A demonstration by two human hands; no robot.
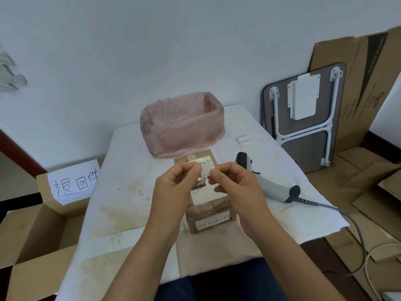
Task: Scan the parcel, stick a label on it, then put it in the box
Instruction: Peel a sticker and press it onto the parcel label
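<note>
Centrally, small white label (205, 172), both hands' grip

Pink-lined bin (182, 127), folded table (303, 118)

The left stretch of the white-clothed counter (112, 192) lies bare, giving open passage toward the open brown cardboard box (32, 231) at its left edge. Far centre, a pink plastic-lined bin (182, 127) blocks the way; right, a grey handheld scanner (267, 181) and its cable.
</note>
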